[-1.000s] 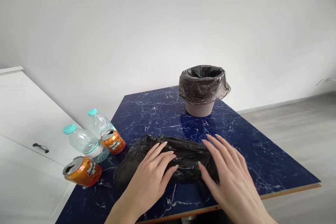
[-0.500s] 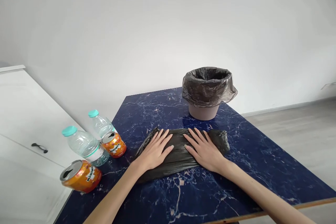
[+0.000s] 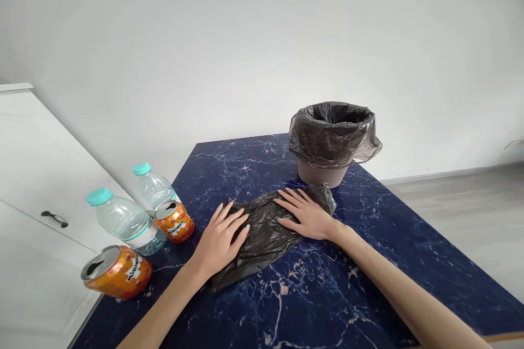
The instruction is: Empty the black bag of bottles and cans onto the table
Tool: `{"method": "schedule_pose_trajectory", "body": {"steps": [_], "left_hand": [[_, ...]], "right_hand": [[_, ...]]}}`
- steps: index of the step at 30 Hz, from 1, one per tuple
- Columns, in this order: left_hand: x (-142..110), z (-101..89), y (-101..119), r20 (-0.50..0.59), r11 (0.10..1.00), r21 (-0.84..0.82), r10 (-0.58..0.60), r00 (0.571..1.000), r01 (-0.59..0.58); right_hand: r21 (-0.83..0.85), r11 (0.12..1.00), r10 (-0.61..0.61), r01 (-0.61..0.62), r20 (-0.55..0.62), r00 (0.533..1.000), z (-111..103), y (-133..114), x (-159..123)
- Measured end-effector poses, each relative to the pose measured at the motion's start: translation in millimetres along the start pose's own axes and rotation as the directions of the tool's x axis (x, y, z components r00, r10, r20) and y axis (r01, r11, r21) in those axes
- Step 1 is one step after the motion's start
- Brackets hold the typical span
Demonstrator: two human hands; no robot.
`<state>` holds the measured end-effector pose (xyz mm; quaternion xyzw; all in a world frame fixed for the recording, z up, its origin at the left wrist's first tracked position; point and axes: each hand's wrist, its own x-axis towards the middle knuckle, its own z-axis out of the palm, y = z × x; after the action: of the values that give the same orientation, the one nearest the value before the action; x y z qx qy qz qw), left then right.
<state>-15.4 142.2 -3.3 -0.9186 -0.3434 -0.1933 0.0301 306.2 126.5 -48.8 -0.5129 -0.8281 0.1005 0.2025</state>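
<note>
A crumpled black plastic bag (image 3: 266, 234) lies flattened on the dark blue marble table (image 3: 368, 240). My left hand (image 3: 219, 237) rests flat on the bag's left end, fingers stretched out. My right hand (image 3: 305, 212) presses flat on its upper right part, fingers spread and pointing left. Just behind the bag stands a small pinkish bin (image 3: 323, 173) lined with another black bag (image 3: 333, 133), its mouth open.
At the table's left edge lie two clear water bottles with teal caps (image 3: 123, 221) (image 3: 153, 188) and two orange soda cans (image 3: 117, 271) (image 3: 174, 221), all on their sides. A white cabinet (image 3: 36, 185) stands to the left. Grey floor shows on the right.
Both hands have slid farther across the table with the bag, spreading it flatter and skewing it. The bag's right end now lies close to the bin.
</note>
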Motion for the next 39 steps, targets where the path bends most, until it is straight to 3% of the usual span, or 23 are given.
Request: {"method": "schedule_pose_trajectory", "body": {"steps": [3, 6, 12, 19, 22, 25, 30, 34, 39], "left_hand": [[2, -8.0, 1, -0.152, 0.998, -0.004, -0.055, 0.987, 0.055], [-1, -9.9, -3, -0.215, 0.992, -0.022, -0.124, 0.969, 0.122], [-10, 6.1, -11, -0.227, 0.975, 0.033, -0.206, 0.952, 0.218], [-13, 16.2, -11, -0.148, 0.942, 0.12, -0.295, 0.944, 0.313], [-11, 11.2, -9, -0.119, 0.949, 0.061, -0.302, 0.946, 0.311], [-8, 2.1, -5, -0.094, 0.928, -0.126, -0.363, 0.927, 0.351], [-6, -11.5, -1, 0.111, 0.741, -0.421, -0.531, 0.84, 0.524], [-6, -14.1, -4, 0.335, 0.469, -0.631, -0.554, 0.762, 0.618], [-2, -18.3, -7, 0.458, 0.191, -0.737, -0.563, 0.688, 0.648]], "right_hand": [[0.052, 0.998, -0.038, 0.039, -0.016, 0.999, -1, -1, 19], [0.113, 0.991, -0.063, 0.069, -0.055, 0.997, 1, -3, 36], [0.2, 0.978, -0.029, 0.063, -0.169, 0.985, 5, 1, 47], [0.16, 0.985, -0.015, 0.071, -0.326, 0.945, 9, -7, 42], [0.149, 0.984, -0.034, 0.097, -0.379, 0.925, 7, -26, 39], [0.157, 0.976, -0.08, 0.151, -0.387, 0.919, 7, -46, 37], [0.174, 0.965, -0.115, 0.194, -0.387, 0.915, 9, -62, 35], [0.204, 0.963, -0.08, 0.177, -0.411, 0.908, 7, -63, 34], [0.235, 0.946, -0.114, 0.224, -0.406, 0.907, 6, -68, 32]]}}
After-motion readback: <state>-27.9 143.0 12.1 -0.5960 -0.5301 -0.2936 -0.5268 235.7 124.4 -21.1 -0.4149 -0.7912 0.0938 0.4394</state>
